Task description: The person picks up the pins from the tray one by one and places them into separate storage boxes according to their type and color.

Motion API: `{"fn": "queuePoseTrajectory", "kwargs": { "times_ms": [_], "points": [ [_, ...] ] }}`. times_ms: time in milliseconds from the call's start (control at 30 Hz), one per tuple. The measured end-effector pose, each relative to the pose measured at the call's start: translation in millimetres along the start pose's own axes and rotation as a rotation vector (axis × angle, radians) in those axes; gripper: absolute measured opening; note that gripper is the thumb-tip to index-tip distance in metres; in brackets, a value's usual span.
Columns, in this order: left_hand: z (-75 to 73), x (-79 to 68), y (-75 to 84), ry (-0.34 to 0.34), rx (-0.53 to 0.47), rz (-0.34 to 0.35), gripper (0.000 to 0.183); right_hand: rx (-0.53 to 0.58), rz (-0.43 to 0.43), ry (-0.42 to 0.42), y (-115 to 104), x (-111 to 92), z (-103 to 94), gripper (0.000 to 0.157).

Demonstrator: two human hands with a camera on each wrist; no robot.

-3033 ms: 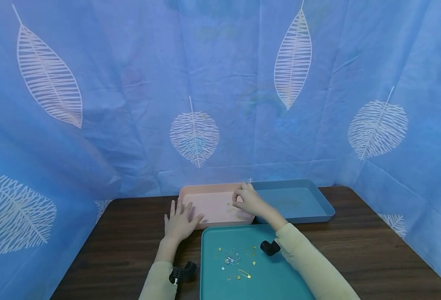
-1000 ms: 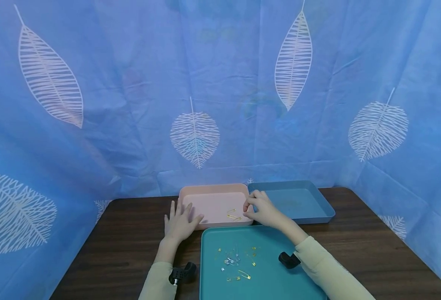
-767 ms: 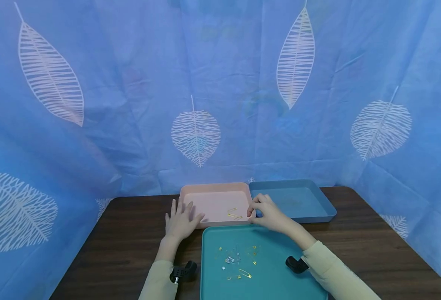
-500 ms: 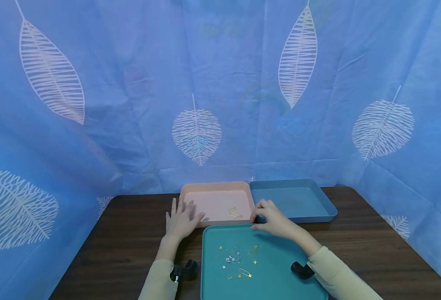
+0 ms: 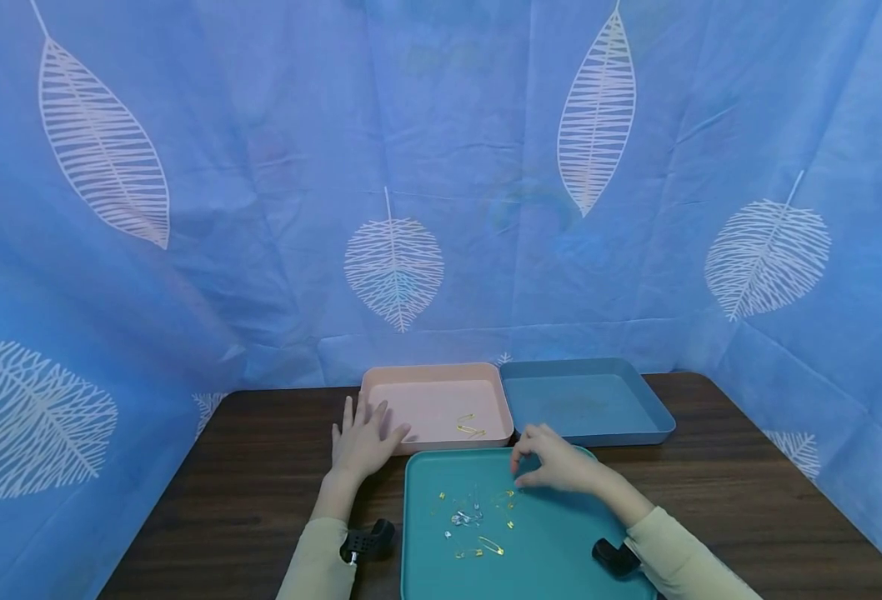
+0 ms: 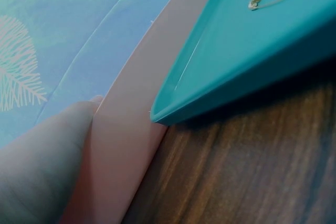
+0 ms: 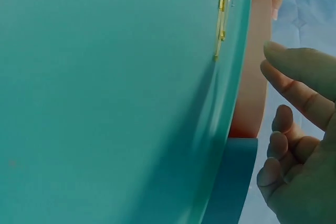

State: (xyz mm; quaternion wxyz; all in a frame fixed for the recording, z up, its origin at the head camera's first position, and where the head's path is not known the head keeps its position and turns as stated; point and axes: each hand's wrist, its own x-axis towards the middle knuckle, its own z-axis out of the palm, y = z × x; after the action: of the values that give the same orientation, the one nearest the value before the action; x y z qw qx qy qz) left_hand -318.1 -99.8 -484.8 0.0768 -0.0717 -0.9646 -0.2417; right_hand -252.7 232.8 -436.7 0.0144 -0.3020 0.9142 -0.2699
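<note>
My left hand [image 5: 362, 446] rests with spread fingers at the left front corner of the pink tray [image 5: 403, 404]; in the left wrist view its thumb [image 6: 47, 156] lies against the tray's wall. Gold safety pins [image 5: 469, 431] lie in the pink tray's right front part. My right hand [image 5: 555, 463] hovers over the back of the teal tray [image 5: 553, 558], with thumb and index finger apart and nothing between them. Close to its fingertips are gold safety pins [image 7: 219, 27]. A cluster of silver safety pins [image 5: 466, 518] and another gold safety pin [image 5: 490, 546] lie farther forward.
A blue tray [image 5: 583, 400] stands right of the pink one, behind the teal tray. All three sit on a dark wooden table [image 5: 246, 492]. A blue curtain [image 5: 471, 275] with white leaf prints hangs behind and at both sides.
My right hand has moved from above the pink tray, forward and right, to over the teal tray. Gold pins in the pink tray lie differently than before. My left hand stays put.
</note>
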Motion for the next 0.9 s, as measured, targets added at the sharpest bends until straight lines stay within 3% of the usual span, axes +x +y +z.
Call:
{"fn": "queuePoseTrajectory", "kwargs": {
  "times_ms": [367, 900],
  "points": [
    [-0.8, -0.9, 0.6, 0.0, -0.003, -0.006, 0.077, -0.051, 0.07, -0.063, 8, -3, 8.5, 0.014],
    [-1.9, -1.8, 1.2, 0.003, -0.014, -0.003, 0.077, -0.121, 0.057, -0.086, 1, -3, 12.2, 0.02]
  ]
}}
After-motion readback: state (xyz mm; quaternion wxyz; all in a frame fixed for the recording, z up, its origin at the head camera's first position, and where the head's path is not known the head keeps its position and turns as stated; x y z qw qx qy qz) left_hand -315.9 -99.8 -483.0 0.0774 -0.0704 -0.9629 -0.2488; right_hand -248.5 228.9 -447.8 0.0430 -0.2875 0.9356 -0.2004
